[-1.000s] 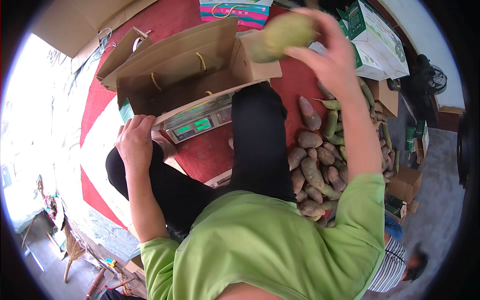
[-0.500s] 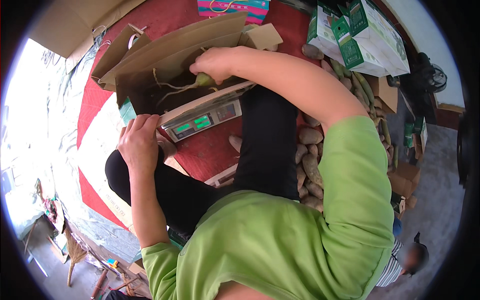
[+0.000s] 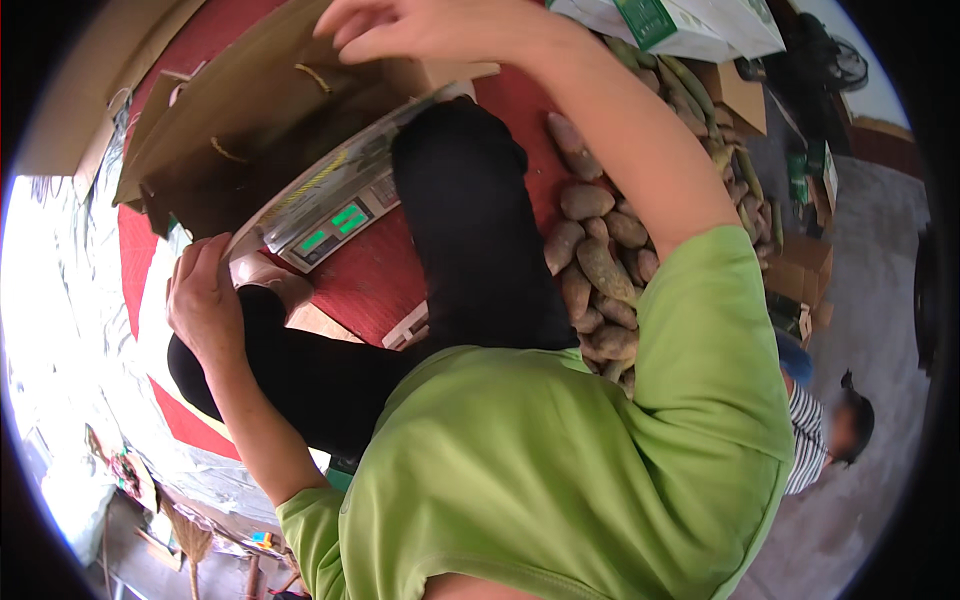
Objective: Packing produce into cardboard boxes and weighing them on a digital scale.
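Red mat (image 3: 375,290); scale (image 3: 335,232), tubers (image 3: 600,268) atop

Left grip (image 3: 205,305) on cardboard box (image 3: 265,105)

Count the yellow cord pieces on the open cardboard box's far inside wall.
2: one yellow cord piece below and left of the right hand, another cord piece lower and farther left. More may be hidden inside the cardboard box.

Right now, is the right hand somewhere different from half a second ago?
Yes. Judged against the scale, the right hand has moved farther away, from inside the cardboard box up toward its far right corner.
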`<state>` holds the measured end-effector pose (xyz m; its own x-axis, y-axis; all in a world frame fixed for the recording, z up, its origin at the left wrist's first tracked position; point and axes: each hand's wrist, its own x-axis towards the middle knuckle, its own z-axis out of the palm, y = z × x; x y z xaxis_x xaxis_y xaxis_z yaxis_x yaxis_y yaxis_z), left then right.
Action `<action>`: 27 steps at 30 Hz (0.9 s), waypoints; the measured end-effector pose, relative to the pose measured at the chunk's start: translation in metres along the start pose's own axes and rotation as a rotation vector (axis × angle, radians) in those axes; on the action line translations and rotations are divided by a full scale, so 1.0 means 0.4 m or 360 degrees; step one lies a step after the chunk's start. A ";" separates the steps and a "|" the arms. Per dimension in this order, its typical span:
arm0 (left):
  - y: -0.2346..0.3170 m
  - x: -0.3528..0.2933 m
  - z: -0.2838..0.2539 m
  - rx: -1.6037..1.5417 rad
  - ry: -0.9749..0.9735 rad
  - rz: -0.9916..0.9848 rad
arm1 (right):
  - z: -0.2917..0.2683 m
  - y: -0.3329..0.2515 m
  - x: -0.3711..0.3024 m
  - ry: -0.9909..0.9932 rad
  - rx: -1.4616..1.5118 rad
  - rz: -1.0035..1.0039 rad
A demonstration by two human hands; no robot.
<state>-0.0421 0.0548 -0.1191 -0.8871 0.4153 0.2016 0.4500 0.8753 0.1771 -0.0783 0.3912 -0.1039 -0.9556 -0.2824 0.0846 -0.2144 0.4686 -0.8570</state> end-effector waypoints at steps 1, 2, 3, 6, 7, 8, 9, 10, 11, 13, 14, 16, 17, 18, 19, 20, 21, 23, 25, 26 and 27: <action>-0.003 -0.005 0.001 0.0006 0.0005 -0.0009 | -0.053 -0.035 -0.075 0.0106 0.0252 0.0171; -0.002 -0.004 0.004 0.0009 0.0013 -0.0006 | -0.086 -0.028 -0.152 0.0206 0.0243 0.0160; 0.001 -0.003 0.001 0.0021 0.0014 -0.0009 | -0.106 0.000 -0.226 0.0314 0.0257 0.0338; 0.018 0.003 0.004 -0.0058 -0.0004 -0.0029 | -0.102 0.132 -0.464 0.0531 -0.0178 0.0706; 0.018 0.002 0.006 -0.0047 -0.0007 -0.0040 | -0.085 0.173 -0.549 0.0518 -0.0256 0.1021; 0.014 0.004 0.011 -0.0054 -0.0017 -0.0018 | -0.055 0.236 -0.643 0.0570 -0.0245 0.1074; 0.005 0.007 0.017 -0.0046 0.0001 0.0014 | -0.029 0.316 -0.752 0.0550 -0.0154 0.1137; -0.005 0.004 0.021 -0.0028 0.0018 0.0032 | 0.006 0.343 -0.824 0.0667 0.0132 0.1448; -0.005 0.000 0.018 -0.0053 0.0026 0.0031 | 0.051 0.361 -0.896 0.0782 0.0434 0.1749; -0.001 0.001 0.020 -0.0028 0.0041 0.0048 | 0.150 0.430 -1.084 0.0781 0.0090 0.1902; -0.002 -0.001 0.021 0.0017 0.0070 0.0040 | 0.197 0.429 -1.129 0.0641 -0.0006 0.2061; 0.001 -0.001 0.020 0.0048 0.0064 0.0041 | 0.292 0.425 -1.239 -0.0143 -0.0619 0.1898; -0.005 0.004 0.027 0.0019 0.0074 0.0082 | 0.344 0.440 -1.300 -0.0756 -0.1101 0.1501; -0.012 0.004 0.028 0.0003 0.0084 0.0110 | 0.397 0.455 -1.326 -0.0871 -0.0896 0.1789; -0.008 0.010 0.032 -0.0021 0.0058 0.0093 | 0.453 0.475 -1.373 -0.0975 -0.0678 0.2088; -0.004 0.015 0.038 -0.0032 0.0056 0.0109 | 0.513 0.496 -1.439 -0.0963 -0.0672 0.2105; -0.025 -0.003 0.033 0.0001 0.0063 0.0049 | 0.561 0.551 -1.518 -0.0535 -0.0372 0.2219; -0.024 -0.004 0.031 0.0043 0.0081 0.0050 | 0.619 0.544 -1.528 -0.0052 -0.0020 0.2297; -0.022 -0.011 0.019 0.0111 0.0096 0.0029 | 0.641 0.505 -1.396 0.1177 0.0519 0.2717; -0.019 -0.005 0.026 0.0094 0.0099 0.0034 | 0.647 0.512 -1.400 0.1194 0.0508 0.2721; -0.015 0.004 0.039 0.0050 0.0089 0.0052 | 0.676 0.537 -1.438 0.1318 0.0507 0.2663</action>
<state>-0.0477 0.0538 -0.1350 -0.8644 0.4303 0.2602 0.4746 0.8691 0.1394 0.4801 0.4279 -0.4743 0.0229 0.7004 -0.7133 0.8573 -0.3808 -0.3464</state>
